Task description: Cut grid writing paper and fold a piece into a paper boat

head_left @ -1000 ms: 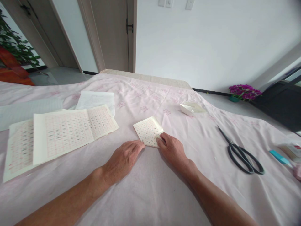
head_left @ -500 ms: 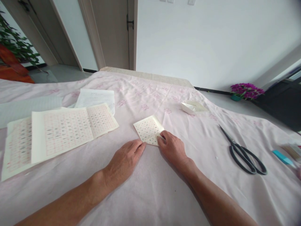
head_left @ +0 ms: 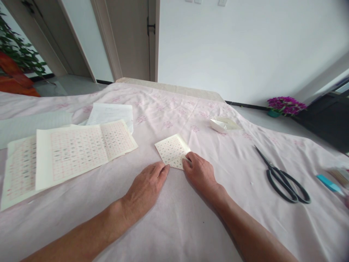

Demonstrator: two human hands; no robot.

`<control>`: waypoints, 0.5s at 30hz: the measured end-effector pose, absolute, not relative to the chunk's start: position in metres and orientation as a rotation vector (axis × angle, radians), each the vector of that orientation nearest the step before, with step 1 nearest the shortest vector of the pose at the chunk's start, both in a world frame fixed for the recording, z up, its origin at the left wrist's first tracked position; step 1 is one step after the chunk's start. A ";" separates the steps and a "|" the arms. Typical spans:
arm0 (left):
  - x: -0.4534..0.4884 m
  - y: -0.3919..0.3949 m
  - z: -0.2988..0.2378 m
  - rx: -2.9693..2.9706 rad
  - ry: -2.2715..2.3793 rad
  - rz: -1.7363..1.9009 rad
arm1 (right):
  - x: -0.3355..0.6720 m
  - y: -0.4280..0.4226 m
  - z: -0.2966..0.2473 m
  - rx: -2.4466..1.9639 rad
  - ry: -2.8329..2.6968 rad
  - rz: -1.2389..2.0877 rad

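A small folded paper (head_left: 172, 148), cream with a printed grid and handwritten characters, lies at the middle of the cloth-covered table. My left hand (head_left: 151, 182) pinches its near left corner, thumb and fingers pressed together. At the paper's near right side, my right hand (head_left: 200, 169) is closed on the edge, with its fingers curled. The undersides of both hands and the paper's lower layers are hidden.
Written grid sheets (head_left: 81, 151) overlap at the left, with a thin white sheet (head_left: 111, 113) behind them. A folded paper boat (head_left: 225, 124) stands at the back right. Black-handled scissors (head_left: 283, 178) and a blue object (head_left: 328, 182) lie on the right of the tablecloth (head_left: 174, 225).
Almost nothing differs. Both hands keep their places at the near corners of the folded paper, and the view has shifted very slightly.
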State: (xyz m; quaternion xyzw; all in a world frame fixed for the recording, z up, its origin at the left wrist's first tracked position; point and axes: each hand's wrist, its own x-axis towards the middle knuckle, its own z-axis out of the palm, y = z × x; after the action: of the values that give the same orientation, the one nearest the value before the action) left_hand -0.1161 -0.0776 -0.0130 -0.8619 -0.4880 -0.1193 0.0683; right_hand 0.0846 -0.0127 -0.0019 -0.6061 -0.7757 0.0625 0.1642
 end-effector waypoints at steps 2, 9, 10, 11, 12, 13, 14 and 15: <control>-0.114 -0.078 -0.009 -2.607 -1.501 -0.295 | 0.085 -0.013 -0.002 -1.736 -2.213 0.169; -0.111 -0.079 -0.007 -2.608 -1.529 -0.206 | 0.084 -0.015 -0.001 -1.761 -2.218 0.138; -0.111 -0.078 -0.008 -2.604 -1.528 -0.208 | 0.084 -0.016 -0.001 -1.771 -2.218 0.131; -0.111 -0.078 -0.008 -2.600 -1.528 -0.212 | 0.084 -0.016 -0.001 -1.780 -2.216 0.121; -0.110 -0.078 -0.008 -2.595 -1.533 -0.215 | 0.085 -0.017 -0.001 -1.789 -2.213 0.110; -0.110 -0.078 -0.007 -2.592 -1.541 -0.218 | 0.085 -0.017 -0.001 -1.797 -2.211 0.098; -0.109 -0.077 -0.006 -2.590 -1.554 -0.219 | 0.085 -0.018 -0.002 -1.803 -2.208 0.085; -0.108 -0.077 -0.005 -2.590 -1.567 -0.219 | 0.086 -0.018 -0.002 -1.809 -2.206 0.076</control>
State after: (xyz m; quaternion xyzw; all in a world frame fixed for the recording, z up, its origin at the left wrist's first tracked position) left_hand -0.1078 -0.0770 -0.0047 -0.8522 -0.5155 -0.0719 0.0531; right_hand 0.0859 -0.0179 -0.0019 -0.6275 -0.7649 0.0263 0.1433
